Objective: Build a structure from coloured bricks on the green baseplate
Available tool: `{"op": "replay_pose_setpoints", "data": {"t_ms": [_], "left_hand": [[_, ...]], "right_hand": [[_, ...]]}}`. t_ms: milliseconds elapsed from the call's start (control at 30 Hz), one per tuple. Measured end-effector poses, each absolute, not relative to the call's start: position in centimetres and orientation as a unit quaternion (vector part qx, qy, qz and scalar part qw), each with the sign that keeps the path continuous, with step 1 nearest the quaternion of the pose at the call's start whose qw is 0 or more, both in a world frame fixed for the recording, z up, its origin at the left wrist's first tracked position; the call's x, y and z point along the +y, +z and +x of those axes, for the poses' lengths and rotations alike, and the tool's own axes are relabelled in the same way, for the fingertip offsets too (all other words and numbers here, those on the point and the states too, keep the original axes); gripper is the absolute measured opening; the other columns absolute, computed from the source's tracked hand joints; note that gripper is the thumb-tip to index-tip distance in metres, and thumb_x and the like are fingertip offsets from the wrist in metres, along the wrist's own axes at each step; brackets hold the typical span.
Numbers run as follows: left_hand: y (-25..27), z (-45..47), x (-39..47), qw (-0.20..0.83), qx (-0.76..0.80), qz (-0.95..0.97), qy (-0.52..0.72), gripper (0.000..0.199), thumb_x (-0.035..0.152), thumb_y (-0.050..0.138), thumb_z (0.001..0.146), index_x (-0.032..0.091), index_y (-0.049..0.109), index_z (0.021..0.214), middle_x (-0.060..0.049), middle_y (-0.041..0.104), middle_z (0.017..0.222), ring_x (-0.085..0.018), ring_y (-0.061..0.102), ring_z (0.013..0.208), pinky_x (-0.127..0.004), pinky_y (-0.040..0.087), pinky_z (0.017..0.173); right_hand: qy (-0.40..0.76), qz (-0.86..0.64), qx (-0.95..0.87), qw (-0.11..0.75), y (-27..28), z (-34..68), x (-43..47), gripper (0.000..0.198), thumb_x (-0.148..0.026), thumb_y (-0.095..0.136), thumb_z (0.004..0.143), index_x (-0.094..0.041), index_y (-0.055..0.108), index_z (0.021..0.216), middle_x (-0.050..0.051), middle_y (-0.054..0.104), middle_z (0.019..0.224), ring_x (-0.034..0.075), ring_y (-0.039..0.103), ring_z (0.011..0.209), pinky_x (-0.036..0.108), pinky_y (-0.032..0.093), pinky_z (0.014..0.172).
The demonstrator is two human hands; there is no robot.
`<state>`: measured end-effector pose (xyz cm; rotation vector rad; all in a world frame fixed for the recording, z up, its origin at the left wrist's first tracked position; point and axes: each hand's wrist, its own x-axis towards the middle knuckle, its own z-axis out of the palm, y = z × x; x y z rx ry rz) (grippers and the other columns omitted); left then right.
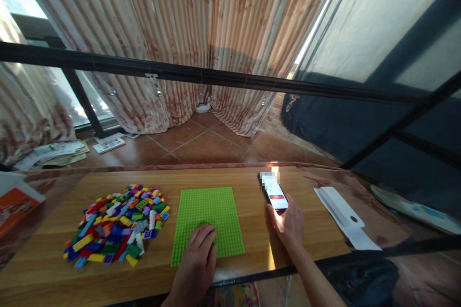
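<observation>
Presently holding a phone [275,193] in the right hand [291,224], toward the far right corner of the wooden table [254,237]. Showing on the lit, upturned screen: a red button near the lower end, with a blurred-out patch toward the top. Gripping the phone by its near end, pinching it between thumb at the left side and fingers at the right. Cannot tell whether with the phone touching the tabletop or just above it, nor how the hidden fingers lie.

Resting the left hand [199,253] palm down on a studded green baseplate [206,205], toward its near edge — fingers pressed together and slightly bent, with the thumb close by on the right. Lying flat midway along the table, the baseplate, apart from the phone and with its near edge short of the table's own.

Heaped loosely toward the left edge of the table: bricks [117,225] of many colours, near the baseplate's left edge. Falling across the table by the right hand, a narrow band of light. Just past the right edge, a white strip [336,205] with a dark round spot; past the left edge, an orange and white box [18,204]. Hanging beyond the far edge, pleated curtains [173,14] above a tiled floor [196,143].
</observation>
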<state>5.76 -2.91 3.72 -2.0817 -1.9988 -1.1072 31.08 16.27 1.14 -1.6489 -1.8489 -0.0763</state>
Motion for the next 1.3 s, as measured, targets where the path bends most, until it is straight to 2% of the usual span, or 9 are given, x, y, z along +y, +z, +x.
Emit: {"op": "replay_pose_setpoints", "data": {"t_ms": [200,500,767,1300], "left_hand": [[3.8,5.8,-3.0,0.007,-0.645,-0.671,-0.366,0.030,0.011,0.047,0.088,0.016,0.064,0.112,-0.011,0.067,0.115,-0.023,0.062,0.111,-0.043,0.056,0.096],[3.9,6.0,-3.1,0.002,-0.647,-0.670,-0.365,0.030,0.010,0.047,0.088,0.016,0.064,0.112,-0.010,0.067,0.116,-0.023,0.062,0.111,-0.043,0.056,0.095],[4.2,5.9,-3.1,-0.014,-0.649,-0.670,-0.360,0.029,0.014,0.047,0.089,0.017,0.065,0.112,-0.010,0.067,0.116,-0.023,0.061,0.112,-0.043,0.055,0.096],[3.9,5.6,-3.0,-0.004,-0.655,-0.675,-0.339,0.030,0.018,0.049,0.089,0.018,0.066,0.113,-0.010,0.068,0.116,-0.023,0.063,0.110,-0.041,0.056,0.096]], "right_hand": [[-0.009,-0.599,-0.727,0.335,1.3,30.0,13.7,0.085,-0.072,0.046,0.081,-0.005,0.048,0.133,0.025,0.062,0.120,0.036,0.056,0.109,0.049,0.040,0.094],[0.017,-0.603,-0.711,0.361,2.1,28.1,12.1,0.086,-0.066,0.061,0.074,-0.007,0.049,0.135,0.021,0.065,0.108,0.035,0.057,0.097,0.047,0.042,0.084],[0.023,-0.609,-0.713,0.348,2.4,28.0,11.8,0.083,-0.063,0.062,0.076,-0.008,0.047,0.137,0.021,0.065,0.111,0.035,0.056,0.103,0.048,0.041,0.089],[0.021,-0.609,-0.715,0.344,2.3,28.1,12.0,0.080,-0.063,0.060,0.076,-0.010,0.046,0.135,0.020,0.064,0.110,0.034,0.056,0.099,0.047,0.041,0.086]]}}
